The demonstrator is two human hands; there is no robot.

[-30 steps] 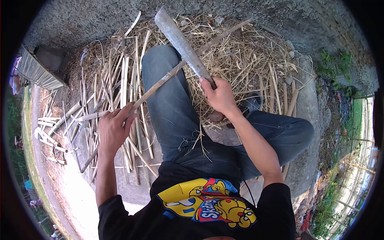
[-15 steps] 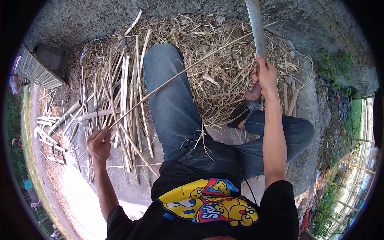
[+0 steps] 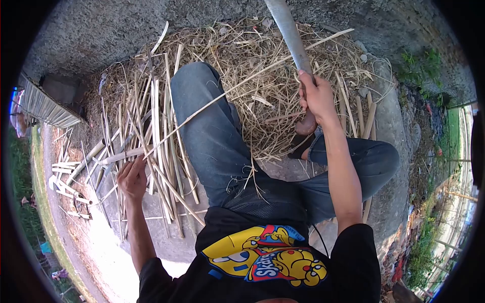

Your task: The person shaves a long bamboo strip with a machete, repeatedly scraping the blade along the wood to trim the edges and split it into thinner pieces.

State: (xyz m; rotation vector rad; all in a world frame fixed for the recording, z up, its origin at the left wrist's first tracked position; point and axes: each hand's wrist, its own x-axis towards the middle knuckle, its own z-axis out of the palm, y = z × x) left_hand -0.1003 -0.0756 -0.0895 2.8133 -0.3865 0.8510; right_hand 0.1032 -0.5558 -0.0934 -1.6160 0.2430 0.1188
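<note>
The person sits facing a wall, in a black shirt (image 3: 283, 262) with a coloured print. Several thin fibres (image 3: 251, 174) lie on the lap. The left leg (image 3: 204, 126), in blue jeans, is bent with the knee pointing forward; the right leg (image 3: 361, 164) is folded outward, near the right edge of the concrete slab (image 3: 388, 151). The left hand (image 3: 132, 178), thumb and fingers drawn together, pinches the near end of a pale strip (image 3: 242, 88). This strip slants across the left leg toward the slab's far right corner. The right hand (image 3: 319, 98) is wrapped firmly around the handle of a long knife (image 3: 290, 40), whose blade crosses the strip near its far end and runs out of view at the top; whether blade and strip touch cannot be told. The handle's hooked brown butt (image 3: 305, 125) projects below the fist. Long split sticks (image 3: 155, 111) lie in a loose heap toward the slab's left edge, and a few shorter sticks (image 3: 370, 118) near its right edge. Beyond the knees, curled shavings (image 3: 252, 60) cover the far part, reaching the rough grey wall (image 3: 217, 10). A slatted panel (image 3: 50, 103) stands farther off at left, and green plants (image 3: 422, 68) grow at right.
</note>
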